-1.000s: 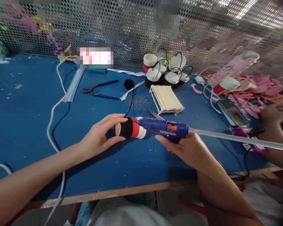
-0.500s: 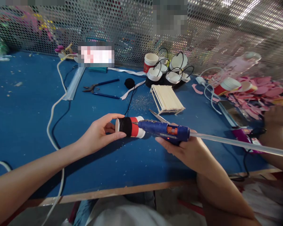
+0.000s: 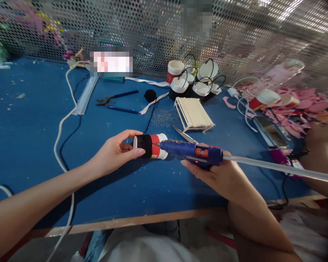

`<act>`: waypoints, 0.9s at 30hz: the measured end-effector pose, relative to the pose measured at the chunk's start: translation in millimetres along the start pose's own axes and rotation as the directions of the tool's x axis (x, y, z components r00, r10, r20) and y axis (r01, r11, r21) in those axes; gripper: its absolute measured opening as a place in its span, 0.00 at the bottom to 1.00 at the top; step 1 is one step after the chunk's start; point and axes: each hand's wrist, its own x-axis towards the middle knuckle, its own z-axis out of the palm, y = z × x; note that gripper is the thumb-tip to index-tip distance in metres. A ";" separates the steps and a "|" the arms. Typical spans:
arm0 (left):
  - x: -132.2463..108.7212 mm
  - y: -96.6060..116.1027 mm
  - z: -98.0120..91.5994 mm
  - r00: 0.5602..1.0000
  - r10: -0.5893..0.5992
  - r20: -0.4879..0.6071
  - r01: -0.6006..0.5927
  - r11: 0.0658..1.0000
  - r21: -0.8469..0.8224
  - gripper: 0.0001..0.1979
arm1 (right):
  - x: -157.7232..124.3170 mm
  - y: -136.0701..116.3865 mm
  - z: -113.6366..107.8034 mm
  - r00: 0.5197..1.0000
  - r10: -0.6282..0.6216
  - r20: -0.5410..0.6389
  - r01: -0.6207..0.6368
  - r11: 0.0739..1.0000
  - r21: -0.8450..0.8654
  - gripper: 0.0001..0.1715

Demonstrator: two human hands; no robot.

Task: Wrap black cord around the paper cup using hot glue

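Left hand (image 3: pixel 123 148): grip pinching sideways, black-wrapped cup (image 3: pixel 148 143), mid-counter (image 3: pixel 125 196) | Right hand (image 3: pixel 221 178): grip wrapped around glue gun (image 3: pixel 179 148), tip at cup's red band (image 3: pixel 155 138) | Yarn ball (image 3: pixel 150 95): farther back

This place seems to be a handicraft workshop. The blue counter (image 3: pixel 120 196) is sprinkled with small scraps (image 3: pixel 20 96) and carries pliers (image 3: pixel 107 101), clear glue sticks (image 3: pixel 85 97) and several black-handled paper cups (image 3: pixel 179 85); above it is a hot glue gun (image 3: pixel 190 151). At the right, another person's forearm (image 3: pixel 324 163) is near cut pink pieces (image 3: pixel 308 102).
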 end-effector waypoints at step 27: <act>-0.8 3.5 -1.2 0.999 -0.023 -0.022 0.024 0.999 0.027 0.27 | 0.7 -7.5 -8.0 0.992 -0.121 0.044 0.122 0.992 -0.020 0.11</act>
